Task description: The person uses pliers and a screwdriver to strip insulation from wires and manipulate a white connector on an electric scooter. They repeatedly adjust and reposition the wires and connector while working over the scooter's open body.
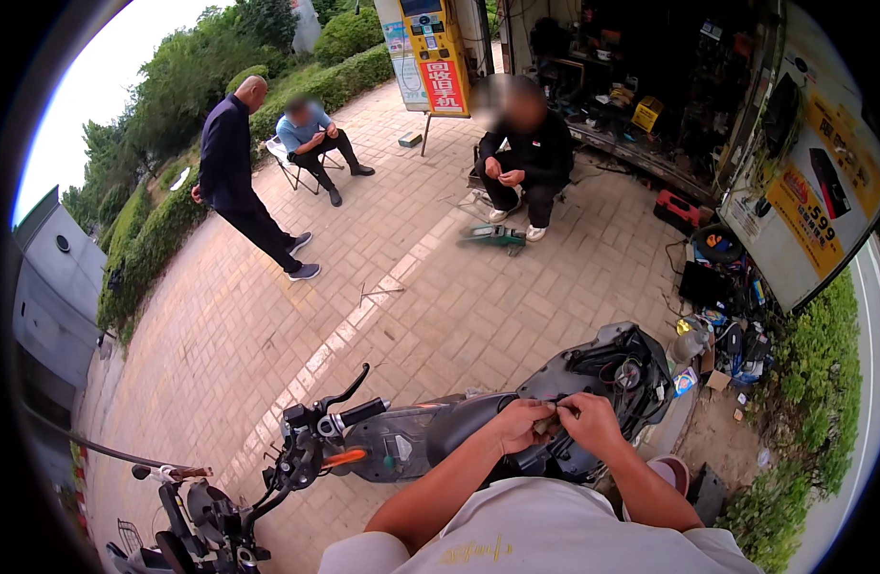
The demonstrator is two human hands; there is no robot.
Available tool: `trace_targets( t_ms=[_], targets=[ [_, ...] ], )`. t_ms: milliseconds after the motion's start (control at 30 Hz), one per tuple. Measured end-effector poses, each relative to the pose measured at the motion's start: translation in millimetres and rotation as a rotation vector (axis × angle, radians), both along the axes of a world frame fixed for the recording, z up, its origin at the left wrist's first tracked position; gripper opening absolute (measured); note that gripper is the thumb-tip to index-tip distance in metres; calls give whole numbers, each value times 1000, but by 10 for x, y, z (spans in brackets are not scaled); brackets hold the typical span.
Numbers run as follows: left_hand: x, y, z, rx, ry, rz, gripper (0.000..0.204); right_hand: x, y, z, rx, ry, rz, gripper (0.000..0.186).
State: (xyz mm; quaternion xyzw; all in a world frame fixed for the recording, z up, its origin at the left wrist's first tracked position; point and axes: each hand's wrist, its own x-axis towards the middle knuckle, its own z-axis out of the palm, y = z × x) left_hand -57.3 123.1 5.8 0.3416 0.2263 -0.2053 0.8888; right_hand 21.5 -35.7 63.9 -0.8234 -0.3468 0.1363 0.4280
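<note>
My left hand (524, 424) and my right hand (591, 424) meet over the rear part of a black scooter (456, 428). Fingers of both are pinched together around a small, brownish or dark piece between them, too small to name. Beneath and just beyond my hands lies the scooter's opened tail (607, 368), with bare dark plastic, wires and a round part inside. To the left are the scooter's handlebar (311, 435), with a black grip (365, 412) and brake lever, and an orange strip on the front.
A person in black (531, 143) squats ahead near a green tool case (494, 237). Another (311, 134) sits on a folding stool; a third (237, 172) stands left. Tools and parts (732, 287) lie right, below a sign board (813, 163). A second vehicle (200, 521) stands lower left.
</note>
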Motion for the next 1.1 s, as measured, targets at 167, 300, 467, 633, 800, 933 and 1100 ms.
trace_targets(
  t_ms=[167, 300, 467, 633, 800, 933, 1100],
  targets=[
    [-1, -77, 18, 76, -20, 63, 14, -18, -4, -6, -51, -39, -60, 14],
    [29, -110, 57, 138, -20, 85, 13, 6, -16, -95, -79, -173, -34, 12],
    [67, -122, 3, 170, -27, 107, 15, 75, -32, -300, -27, -314, 34, 13],
    [106, -202, -62, 295, -54, 128, 18, 74, -22, -383, -35, -260, -16, 14],
    [169, -230, -37, 341, -96, 89, 22, 34, -39, -367, 46, -6, -132, 15],
    [217, -203, -114, 332, -116, 38, 20, 47, -70, -419, 75, 80, -137, 14],
    [259, -179, -36, 379, -130, -80, 17, 67, -125, -487, 91, 213, -136, 14]
  ],
)
